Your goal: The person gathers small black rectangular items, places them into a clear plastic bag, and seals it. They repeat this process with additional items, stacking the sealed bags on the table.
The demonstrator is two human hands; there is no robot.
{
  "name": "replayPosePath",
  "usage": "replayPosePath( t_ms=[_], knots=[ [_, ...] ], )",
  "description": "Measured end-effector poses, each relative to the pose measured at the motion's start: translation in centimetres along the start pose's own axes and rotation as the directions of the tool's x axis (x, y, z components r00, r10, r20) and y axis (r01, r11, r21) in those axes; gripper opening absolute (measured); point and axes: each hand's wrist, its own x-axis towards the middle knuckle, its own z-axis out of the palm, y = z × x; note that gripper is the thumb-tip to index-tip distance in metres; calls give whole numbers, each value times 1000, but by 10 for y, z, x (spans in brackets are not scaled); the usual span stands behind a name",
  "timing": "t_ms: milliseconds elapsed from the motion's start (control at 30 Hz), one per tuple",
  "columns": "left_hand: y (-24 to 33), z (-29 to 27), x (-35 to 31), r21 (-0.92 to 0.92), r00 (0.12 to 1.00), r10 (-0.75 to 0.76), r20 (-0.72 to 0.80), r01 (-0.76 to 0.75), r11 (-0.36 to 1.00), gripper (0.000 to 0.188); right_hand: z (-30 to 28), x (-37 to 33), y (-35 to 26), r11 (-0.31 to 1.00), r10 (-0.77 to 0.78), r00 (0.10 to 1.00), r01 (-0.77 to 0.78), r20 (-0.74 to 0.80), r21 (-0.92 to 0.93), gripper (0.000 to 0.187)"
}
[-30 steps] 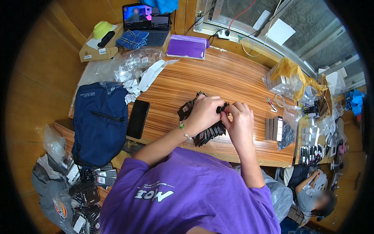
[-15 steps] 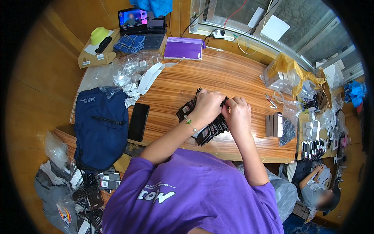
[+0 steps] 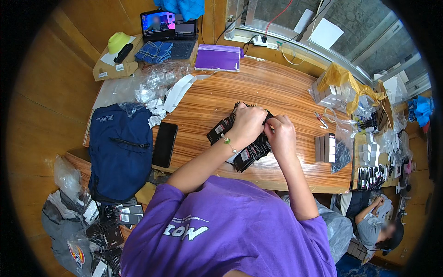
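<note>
A fanned pile of small flat black packets [image 3: 251, 158] with pale labels lies on the wooden table in front of me, some reaching out to the left. My left hand [image 3: 250, 123], with a beaded bracelet at the wrist, is closed over the far part of the pile, its fingertips mostly hidden. Close beside it, my right hand [image 3: 282, 132] pinches at the edge of a black packet, thumb and forefinger pressed together. The exact grip between the two hands is partly covered by the knuckles.
A black phone [image 3: 165, 144] and a navy backpack [image 3: 121, 152] lie left. Behind them are plastic wrapping [image 3: 161, 76], a laptop [image 3: 177, 44] and a purple folder [image 3: 217, 57]. On the right are small boxes [image 3: 325, 147] and pliers [image 3: 320, 119]. Another person [image 3: 376, 221] sits at lower right.
Both hands have shifted very slightly over the pile, the left a little to the right and the right a little to the left. The packets beneath have moved slightly.
</note>
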Motion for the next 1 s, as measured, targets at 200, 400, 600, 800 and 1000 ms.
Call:
replayPosePath(
  t_ms=[200,400,600,800,1000],
  knots=[
    [-4,4,1,6,1000,-5,-24,5,1000,8,10,3,9,995,36,999,-34,-17,96,7],
    [0,-8,-2,-67,1000,-7,11,8,998,16,14,0,32,370,441,808,-560,390,741,2],
    [-8,-11,-7,-165,1000,5,-1,-5,986,20,3,5,41,-564,63,691,-571,720,597,16],
    [-22,-9,-11,-448,998,-26,56,48,893,17,6,-3,59,-510,-62,633,-685,772,520,37],
    [-41,7,-23,-937,973,-98,208,227,266,25,8,-8,56,-552,-43,617,-670,786,496,39]
  ],
)
